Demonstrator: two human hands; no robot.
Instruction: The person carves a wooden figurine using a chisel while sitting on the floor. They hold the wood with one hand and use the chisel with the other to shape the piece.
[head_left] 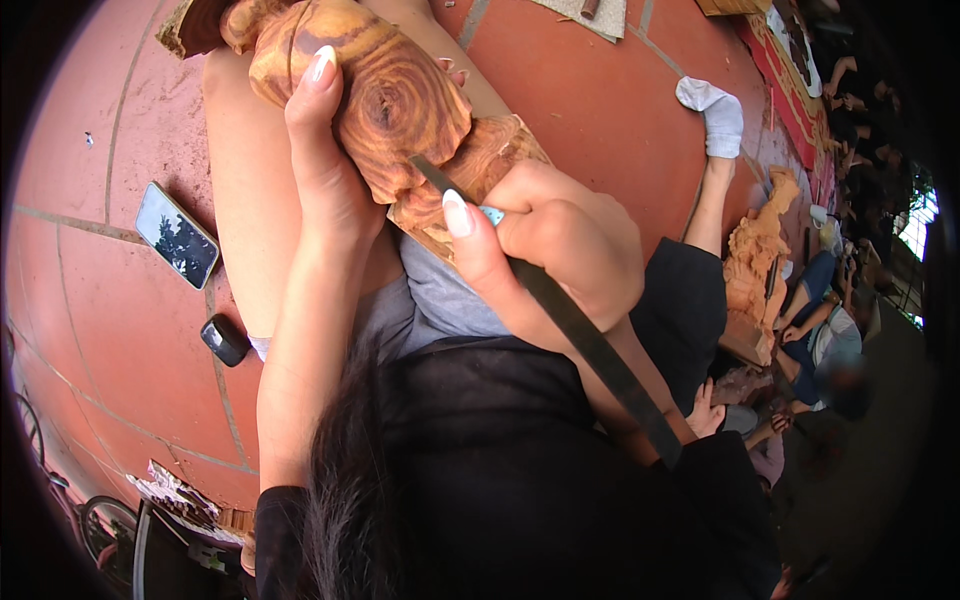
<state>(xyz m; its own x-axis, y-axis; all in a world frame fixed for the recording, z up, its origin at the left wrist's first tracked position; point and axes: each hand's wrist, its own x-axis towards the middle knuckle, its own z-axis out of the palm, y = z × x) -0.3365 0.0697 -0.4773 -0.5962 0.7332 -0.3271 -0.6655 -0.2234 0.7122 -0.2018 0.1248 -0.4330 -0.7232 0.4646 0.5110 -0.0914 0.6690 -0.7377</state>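
Closest to camera: black top (480, 470), with long dark hair (350, 480) down its left side. From here, left to right.

Far lower left: bicycle wheel (108, 530), only partly in view. Above it: red-orange tile floor (75, 330), bearing a dark-screened phone (178, 235) and, near its lower end but apart, a small rounded black case (225, 340).

Next: left hand (335, 190), closed on the carved wood (390, 100), thumb up on the near face, a few fingertips at the right edge. Location of wood: over the lap, between bare thighs, top centre of view; swirling brown and yellow grain, dark knot in the ringed face. Below it: grey shorts (440, 295).

Crossing from wood to right forearm: long flat dark tool (595, 360), tapered toward the tip. Tip over lower part of ringed face; cannot tell if in contact. Right hand (575, 240): clenched around the tool, thumb lying along it, knuckles beside the lower wood section.

Upper centre-right: pale sheet (605, 22) on the tiles. Further right: white sock (715, 115) on a bent leg, then a paler carved figure (762, 245). Right rim: seated people (830, 335), small and blurred.
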